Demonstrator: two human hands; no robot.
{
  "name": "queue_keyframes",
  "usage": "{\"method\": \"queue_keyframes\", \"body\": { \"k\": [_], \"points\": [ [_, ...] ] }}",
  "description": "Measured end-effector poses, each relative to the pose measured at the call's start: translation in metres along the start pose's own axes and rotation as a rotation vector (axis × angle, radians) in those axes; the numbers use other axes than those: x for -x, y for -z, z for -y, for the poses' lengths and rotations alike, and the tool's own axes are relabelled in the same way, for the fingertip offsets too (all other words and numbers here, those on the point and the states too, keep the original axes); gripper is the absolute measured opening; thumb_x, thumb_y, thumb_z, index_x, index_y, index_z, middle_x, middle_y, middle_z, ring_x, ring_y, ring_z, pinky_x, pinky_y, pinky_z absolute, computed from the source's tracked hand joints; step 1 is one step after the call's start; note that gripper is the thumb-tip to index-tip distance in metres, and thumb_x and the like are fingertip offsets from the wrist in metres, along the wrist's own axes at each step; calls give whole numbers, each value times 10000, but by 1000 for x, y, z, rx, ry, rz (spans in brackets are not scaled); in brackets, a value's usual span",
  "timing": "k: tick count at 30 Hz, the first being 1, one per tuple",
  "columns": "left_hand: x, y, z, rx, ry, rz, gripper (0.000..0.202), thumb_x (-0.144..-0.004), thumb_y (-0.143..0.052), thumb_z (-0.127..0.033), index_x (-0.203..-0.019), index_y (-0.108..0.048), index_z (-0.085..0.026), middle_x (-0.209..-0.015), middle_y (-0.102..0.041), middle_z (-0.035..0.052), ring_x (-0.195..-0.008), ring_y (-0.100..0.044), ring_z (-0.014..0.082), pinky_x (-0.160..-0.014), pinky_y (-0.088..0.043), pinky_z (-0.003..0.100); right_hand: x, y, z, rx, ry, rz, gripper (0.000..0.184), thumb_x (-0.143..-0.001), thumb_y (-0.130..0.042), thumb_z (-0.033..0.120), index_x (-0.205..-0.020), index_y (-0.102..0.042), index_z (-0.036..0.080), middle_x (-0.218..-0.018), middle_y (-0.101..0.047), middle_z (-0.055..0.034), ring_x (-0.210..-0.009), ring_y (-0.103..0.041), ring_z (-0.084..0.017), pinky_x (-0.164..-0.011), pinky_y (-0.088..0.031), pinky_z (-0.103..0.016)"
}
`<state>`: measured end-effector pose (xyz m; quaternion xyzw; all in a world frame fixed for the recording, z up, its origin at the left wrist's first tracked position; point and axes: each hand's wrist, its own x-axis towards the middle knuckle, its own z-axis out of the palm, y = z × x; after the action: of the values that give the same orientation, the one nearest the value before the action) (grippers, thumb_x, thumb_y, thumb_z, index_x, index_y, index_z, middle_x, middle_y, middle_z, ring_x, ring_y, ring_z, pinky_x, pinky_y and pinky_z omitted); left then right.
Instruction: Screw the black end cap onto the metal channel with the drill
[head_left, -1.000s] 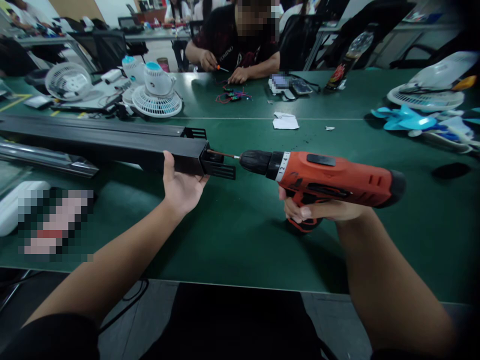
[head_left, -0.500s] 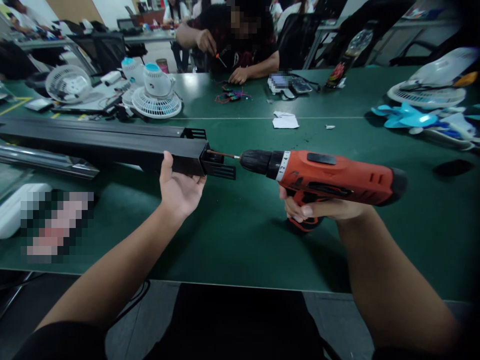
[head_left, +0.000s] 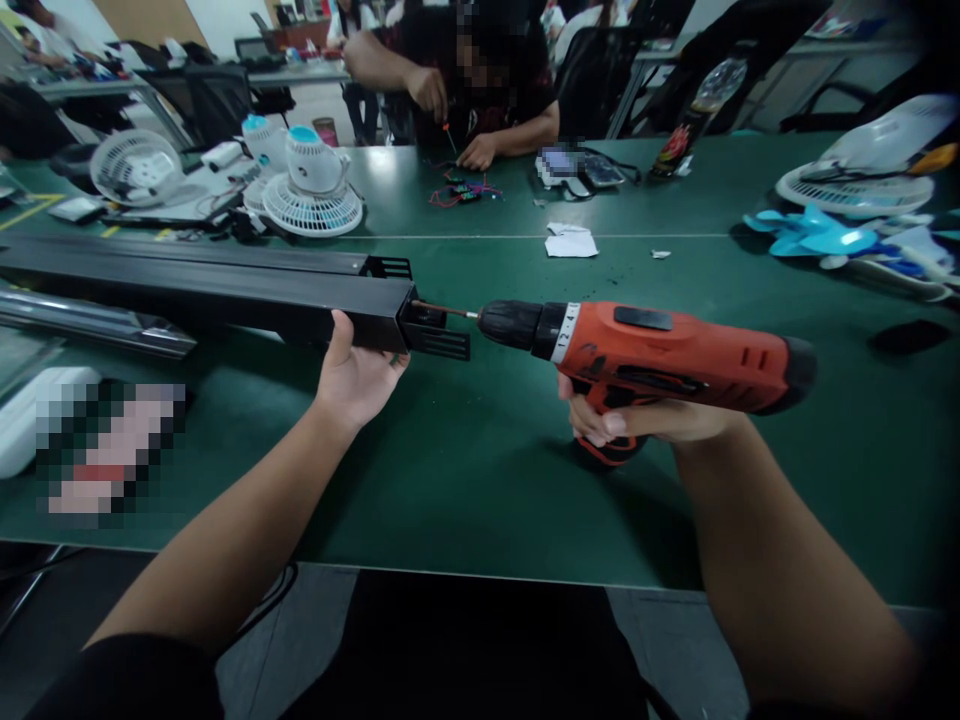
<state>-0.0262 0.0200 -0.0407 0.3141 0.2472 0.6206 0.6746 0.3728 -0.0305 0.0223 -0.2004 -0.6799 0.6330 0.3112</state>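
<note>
My left hand [head_left: 358, 375] grips the underside and near side of a long black metal housing [head_left: 225, 292] close to its right end, thumb up against its face. My right hand [head_left: 645, 418] is wrapped round the grip of an orange cordless drill [head_left: 660, 352] held level. The drill's bit [head_left: 444, 310] points left into the open slotted end cap [head_left: 433, 328] of the housing. The housing lies across the green table [head_left: 480, 470] and runs off to the far left.
Several small white desk fans [head_left: 311, 190] stand at the back left, fan parts with blue blades [head_left: 817, 238] at the right. A scrap of paper [head_left: 570, 243] lies mid-table. Across the table a person works on coloured wires [head_left: 461, 190]. A silver rail [head_left: 97, 322] lies beside the housing.
My hands, the drill and the housing have hardly moved. The person opposite has lifted one hand with a small tool from the table up towards the chest.
</note>
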Motion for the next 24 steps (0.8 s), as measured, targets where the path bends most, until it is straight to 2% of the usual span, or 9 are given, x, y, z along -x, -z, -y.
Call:
{"method": "queue_keyframes", "body": {
  "k": [4, 9, 16, 24],
  "points": [
    [1, 0, 2, -26, 4, 35, 549, -1035, -811, -808, -1303, -845, -330, -1316, -888, 48, -1288, -825, 329, -956, -660, 437, 2, -1, -2, -6, -11, -19, 352, -993, -981, 419, -1272, -838, 259, -727, -738, 13, -595, -709, -189, -603, -663, -331],
    [2, -3, 4, -21, -7, 12, 526, -1037, -810, -805, -1271, -858, -335, -1299, -892, 25, -1199, -828, 276, -940, -645, 407, 1, -3, -4, -18, 27, -44, 374, -978, -997, 419, -1256, -848, 219, -716, -745, 20, -572, -708, -171, -606, -662, -317],
    [2, 3, -1, -76, 20, 48, 542, -1067, -753, -815, -1230, -841, -306, -1201, -886, 58, -1191, -823, 315, -922, -629, 445, 1, 0, -9, -53, 18, -12, 372, -1005, -985, 396, -1289, -835, 210, -749, -759, 26, -622, -734, -153, -684, -695, -299],
    [2, -3, 0, -16, 43, 28, 587, -998, -811, -854, -1200, -857, -305, -1170, -897, 66, -985, -824, 269, -807, -646, 405, -1, -2, -9, -65, 16, -17, 389, -999, -989, 441, -1274, -835, 214, -721, -737, 39, -610, -709, -145, -684, -685, -292]
  ]
}}
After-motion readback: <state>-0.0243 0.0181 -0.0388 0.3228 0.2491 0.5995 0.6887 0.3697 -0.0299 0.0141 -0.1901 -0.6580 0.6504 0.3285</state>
